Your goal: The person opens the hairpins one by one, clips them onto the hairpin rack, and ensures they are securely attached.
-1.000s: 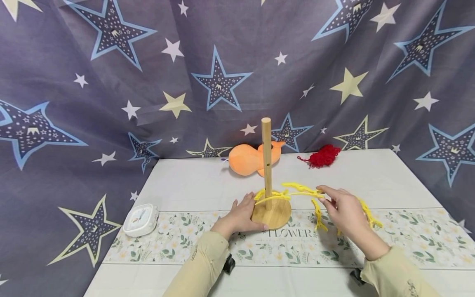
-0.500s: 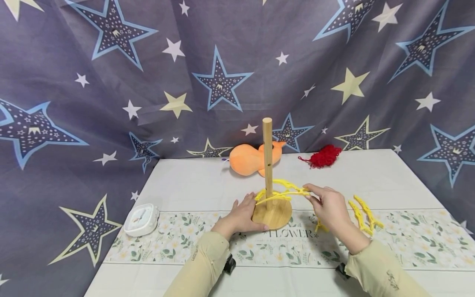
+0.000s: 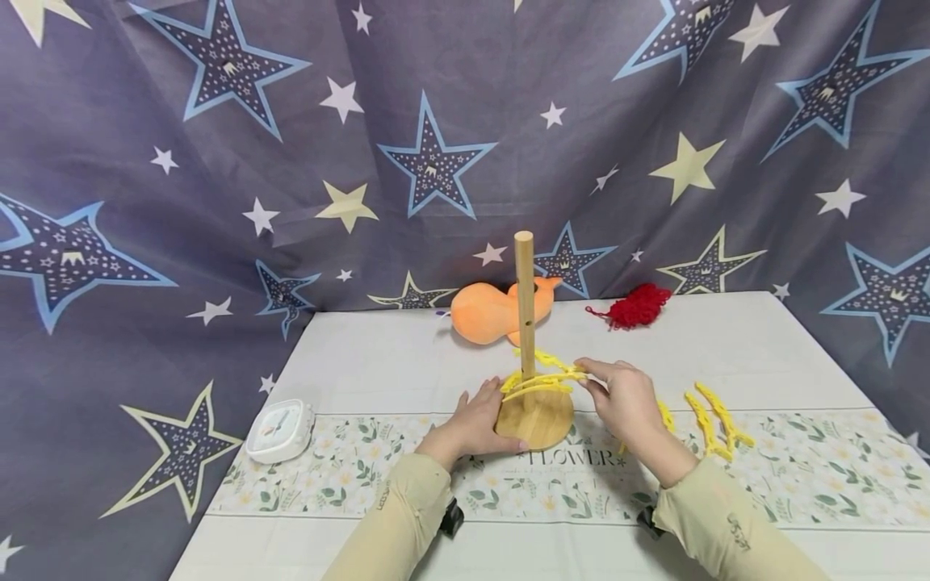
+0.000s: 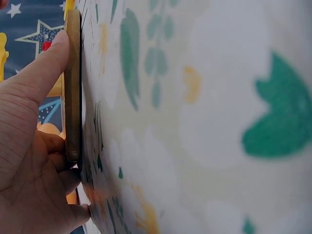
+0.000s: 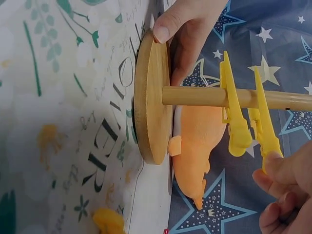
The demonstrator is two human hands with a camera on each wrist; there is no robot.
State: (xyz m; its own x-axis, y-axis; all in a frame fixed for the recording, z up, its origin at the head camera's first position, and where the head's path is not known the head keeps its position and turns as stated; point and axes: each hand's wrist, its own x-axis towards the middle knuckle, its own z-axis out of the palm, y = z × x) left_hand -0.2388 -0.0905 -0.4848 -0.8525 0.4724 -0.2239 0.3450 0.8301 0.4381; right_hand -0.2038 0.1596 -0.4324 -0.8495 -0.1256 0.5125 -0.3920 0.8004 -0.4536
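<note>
sitting between hands (image 3: pixel 475 421) (image 3: pixel 626 399), wooden stand (image 3: pixel 536 424), pinched yellow piece (image 5: pixel 267 131) perhaps around post (image 3: pixel 524 307)

The left sleeve (image 3: pixel 400 516) and the right sleeve (image 3: pixel 708 512) are pale khaki cloth, softly creased towards the cuffs. Small dark lettering (image 3: pixel 383 495) marks the left; a dark print (image 3: pixel 737 532) marks the right. A small black block (image 3: pixel 452 519) shows beside the left cuff.

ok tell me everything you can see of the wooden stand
The wooden stand looks pale: a flat round base and an upright round post with a small dark hole. It stands on the table, its base gripped by the left hand. A yellow piece crosses the post low; the right hand holds a second piece just above, contact unclear.
</note>
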